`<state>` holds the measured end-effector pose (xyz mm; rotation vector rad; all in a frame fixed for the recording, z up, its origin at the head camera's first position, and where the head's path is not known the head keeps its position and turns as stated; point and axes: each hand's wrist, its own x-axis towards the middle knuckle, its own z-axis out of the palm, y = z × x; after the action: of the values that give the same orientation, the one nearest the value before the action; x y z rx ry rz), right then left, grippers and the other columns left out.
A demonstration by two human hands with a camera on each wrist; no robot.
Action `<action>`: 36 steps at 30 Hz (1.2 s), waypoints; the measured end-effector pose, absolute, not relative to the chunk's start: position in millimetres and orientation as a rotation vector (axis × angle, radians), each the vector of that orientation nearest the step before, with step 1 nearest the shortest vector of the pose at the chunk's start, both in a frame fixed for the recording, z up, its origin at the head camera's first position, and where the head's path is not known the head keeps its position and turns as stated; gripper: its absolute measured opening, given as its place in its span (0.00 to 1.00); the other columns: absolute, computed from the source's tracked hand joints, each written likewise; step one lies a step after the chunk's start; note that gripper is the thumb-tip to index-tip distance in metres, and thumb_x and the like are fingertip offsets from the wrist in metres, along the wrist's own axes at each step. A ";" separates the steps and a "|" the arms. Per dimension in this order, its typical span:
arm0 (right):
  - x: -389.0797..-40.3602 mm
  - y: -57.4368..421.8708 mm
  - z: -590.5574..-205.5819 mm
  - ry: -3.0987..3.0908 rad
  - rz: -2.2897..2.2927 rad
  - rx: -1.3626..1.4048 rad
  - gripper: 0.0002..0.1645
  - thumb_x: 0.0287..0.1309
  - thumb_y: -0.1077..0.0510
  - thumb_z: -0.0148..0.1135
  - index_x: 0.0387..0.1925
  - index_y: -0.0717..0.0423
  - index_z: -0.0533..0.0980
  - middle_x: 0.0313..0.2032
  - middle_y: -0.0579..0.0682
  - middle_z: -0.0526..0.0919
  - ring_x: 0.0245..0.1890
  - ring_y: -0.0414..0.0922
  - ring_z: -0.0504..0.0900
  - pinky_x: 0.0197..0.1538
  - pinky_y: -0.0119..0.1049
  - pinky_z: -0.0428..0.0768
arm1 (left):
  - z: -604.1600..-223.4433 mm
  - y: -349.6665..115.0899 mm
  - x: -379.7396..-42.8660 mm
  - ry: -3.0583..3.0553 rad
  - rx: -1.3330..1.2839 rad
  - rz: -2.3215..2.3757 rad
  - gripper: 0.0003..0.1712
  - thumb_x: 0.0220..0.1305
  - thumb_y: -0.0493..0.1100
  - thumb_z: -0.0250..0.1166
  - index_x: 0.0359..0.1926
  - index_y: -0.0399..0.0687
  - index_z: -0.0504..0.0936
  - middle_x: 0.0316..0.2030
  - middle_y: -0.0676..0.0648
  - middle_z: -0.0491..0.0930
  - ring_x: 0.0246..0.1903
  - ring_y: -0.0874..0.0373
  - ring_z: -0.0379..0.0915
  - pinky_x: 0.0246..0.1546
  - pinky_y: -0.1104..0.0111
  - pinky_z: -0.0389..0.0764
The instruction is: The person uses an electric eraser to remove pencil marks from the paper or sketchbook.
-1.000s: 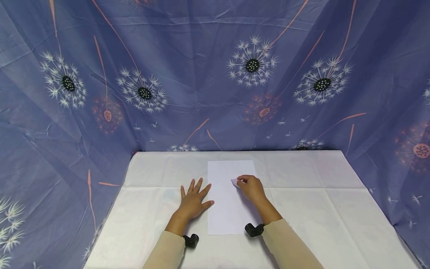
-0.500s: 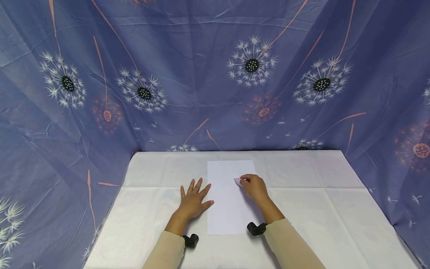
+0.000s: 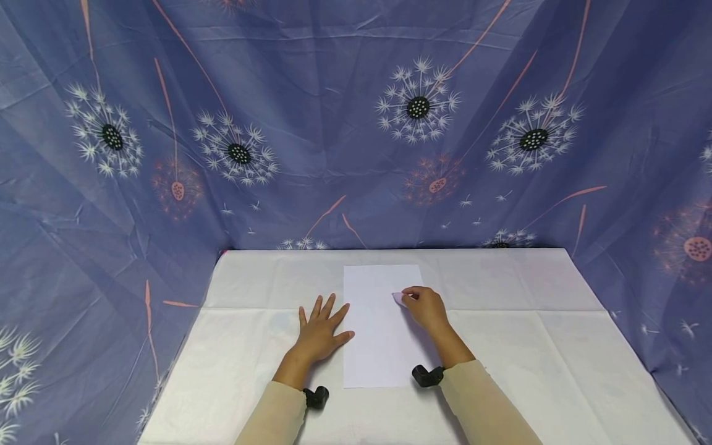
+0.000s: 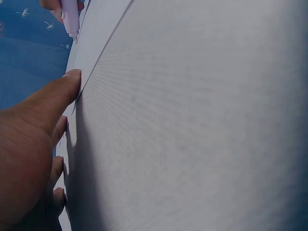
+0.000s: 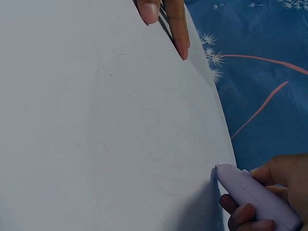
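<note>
A white sheet of paper (image 3: 372,352) lies flat on the covered table. My right hand (image 3: 427,308) grips a lilac, pen-shaped electric eraser (image 5: 255,197), its narrow tip down at the upper right part of the sheet. Faint smudges and small dark crumbs dot the paper in the right wrist view. My left hand (image 3: 318,337) rests palm down with its fingers spread; the thumb and index fingertips touch the sheet's left edge, the other fingers lie on the cloth. The eraser also shows at the top of the left wrist view.
A creased white cloth (image 3: 523,371) covers the table. A blue curtain with dandelion prints (image 3: 334,123) hangs behind and at both sides. Each wrist wears a small black camera.
My right hand has moved slightly to the right and away from me, carrying the electric eraser across the paper. The left hand and the sheet have stayed in place.
</note>
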<state>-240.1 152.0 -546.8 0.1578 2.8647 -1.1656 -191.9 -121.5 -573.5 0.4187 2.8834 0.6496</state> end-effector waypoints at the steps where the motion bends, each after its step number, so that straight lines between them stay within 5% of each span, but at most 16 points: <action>1: -239.9 151.9 -546.4 2.860 -1.167 0.160 0.17 0.66 0.53 0.61 0.50 0.55 0.86 0.46 0.57 0.89 0.47 0.54 0.84 0.53 0.51 0.79 | -573.7 -121.5 -192.0 2.885 0.420 0.650 0.40 0.68 0.67 0.59 0.76 0.61 0.64 0.81 0.42 0.48 0.81 0.37 0.35 0.71 0.27 0.33; 36: -239.2 145.1 -548.9 2.850 -1.171 0.155 0.16 0.65 0.53 0.61 0.48 0.54 0.86 0.43 0.54 0.88 0.43 0.50 0.82 0.50 0.48 0.78 | -572.4 -121.7 -191.6 2.885 0.428 0.674 0.40 0.69 0.65 0.60 0.76 0.60 0.64 0.81 0.42 0.48 0.80 0.36 0.36 0.71 0.27 0.33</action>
<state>-239.2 145.1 -548.9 0.1549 2.8496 -1.1714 -191.6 -121.7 -572.4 0.4281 2.8846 0.6735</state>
